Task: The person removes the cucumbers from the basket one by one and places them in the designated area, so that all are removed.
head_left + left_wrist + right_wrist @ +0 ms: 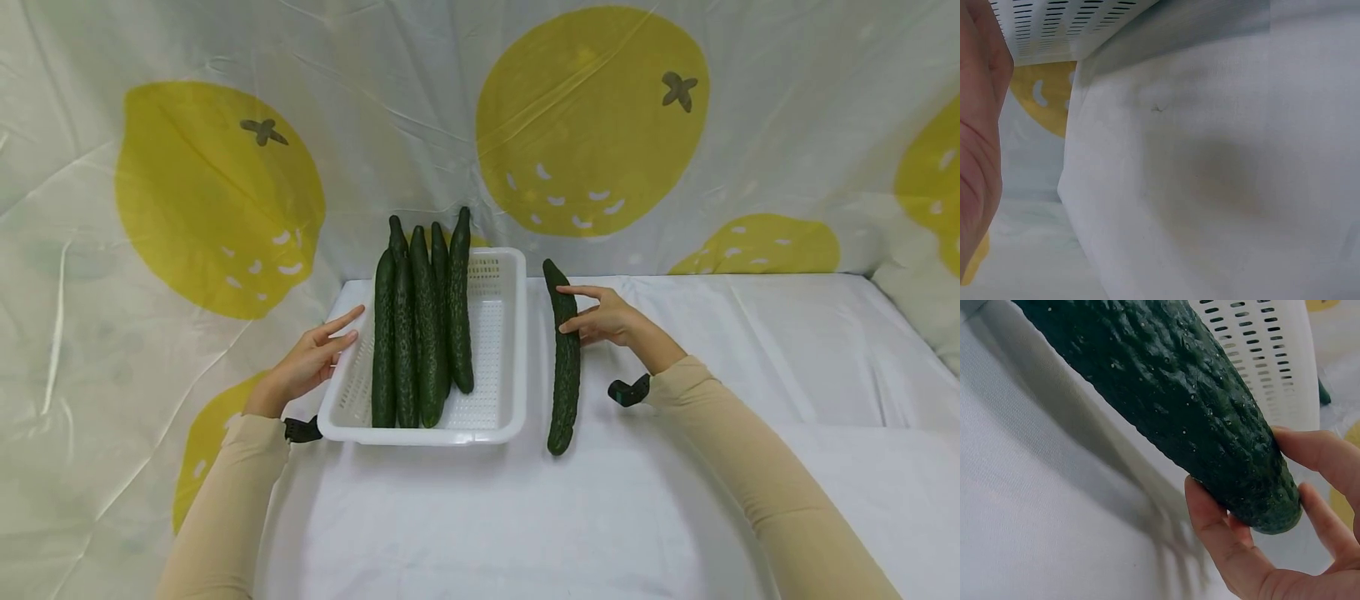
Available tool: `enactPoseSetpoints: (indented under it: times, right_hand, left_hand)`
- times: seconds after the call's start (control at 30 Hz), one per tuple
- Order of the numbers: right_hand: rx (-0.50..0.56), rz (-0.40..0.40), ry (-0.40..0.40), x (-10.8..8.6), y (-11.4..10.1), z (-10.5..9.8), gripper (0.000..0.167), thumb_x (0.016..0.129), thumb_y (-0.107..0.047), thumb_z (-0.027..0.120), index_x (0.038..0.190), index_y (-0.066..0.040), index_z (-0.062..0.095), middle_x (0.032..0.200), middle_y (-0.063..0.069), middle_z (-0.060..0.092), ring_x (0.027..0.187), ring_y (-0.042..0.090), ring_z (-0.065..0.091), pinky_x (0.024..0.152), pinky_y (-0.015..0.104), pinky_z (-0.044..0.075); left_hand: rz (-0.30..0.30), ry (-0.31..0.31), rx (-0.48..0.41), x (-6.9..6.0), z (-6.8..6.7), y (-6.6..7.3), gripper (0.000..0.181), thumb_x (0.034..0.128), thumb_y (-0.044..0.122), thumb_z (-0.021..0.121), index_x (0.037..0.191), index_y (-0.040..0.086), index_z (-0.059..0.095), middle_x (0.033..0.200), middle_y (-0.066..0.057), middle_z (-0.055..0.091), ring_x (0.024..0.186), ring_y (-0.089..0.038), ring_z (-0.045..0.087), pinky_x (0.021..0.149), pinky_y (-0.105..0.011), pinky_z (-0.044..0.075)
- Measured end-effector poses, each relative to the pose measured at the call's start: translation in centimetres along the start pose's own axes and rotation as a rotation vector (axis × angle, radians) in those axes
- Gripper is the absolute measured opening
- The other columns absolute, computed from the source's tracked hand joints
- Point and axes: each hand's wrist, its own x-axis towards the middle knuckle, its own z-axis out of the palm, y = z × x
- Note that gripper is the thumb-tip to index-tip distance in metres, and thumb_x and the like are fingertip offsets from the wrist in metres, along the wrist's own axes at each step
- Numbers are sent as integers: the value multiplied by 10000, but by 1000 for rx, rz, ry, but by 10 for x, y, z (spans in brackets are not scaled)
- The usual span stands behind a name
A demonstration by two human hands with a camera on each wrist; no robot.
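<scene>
A dark green cucumber (566, 375) is pinched between the thumb and fingers of my right hand (606, 319), to the right of the basket. In the right wrist view that cucumber (1166, 394) casts a shadow on the cloth apart from it, so it appears raised. The white plastic basket (517, 350) holds several cucumbers (427, 333) side by side, mostly on its left, their far ends leaning on the back rim. My left hand (307, 364) is at the basket's left side with fingers extended; whether it touches the rim cannot be told.
A white cloth (450, 525) covers the table. Behind and to the left hangs a pale curtain (397, 108) printed with yellow lemons. Dark wrist cameras (628, 391) are strapped at both wrists, the left one close to the basket's front left corner.
</scene>
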Motion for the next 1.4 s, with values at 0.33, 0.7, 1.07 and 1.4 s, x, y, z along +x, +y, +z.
enactPoseSetpoints:
  times: [0.33,0.7,1.07,1.4]
  right_hand:
    - [-24,13,26,6,7,0,836,824,81,767,1541,-160,412,1001,184,645,635,165,628,702,399,587]
    - [-59,26,28,8,11,1,823,832,38,780,1542,-152,410,1077,221,599,611,172,595,714,411,587]
    - [-83,14,25,8,13,6,794,852,22,769,1542,-127,403,1343,365,466,721,226,660,725,423,594]
    - [-210,-75,15,9,19,3,767,867,-70,789,1533,-89,408,1371,357,403,744,210,635,798,431,579]
  left_hand:
    - [-15,6,-11,-1,2,3,569,1076,148,472,1598,205,251,706,44,533,575,-49,519,534,-176,494]
    - [-11,-1,-40,-1,2,1,557,1080,139,457,1595,227,265,762,26,577,613,-62,559,562,-198,525]
    - [-14,9,-49,0,2,1,552,1078,136,462,1591,229,278,756,30,571,607,-54,564,573,-198,532]
    - [-17,10,-66,0,2,0,564,1076,141,470,1595,214,260,780,26,590,617,-60,581,582,-206,540]
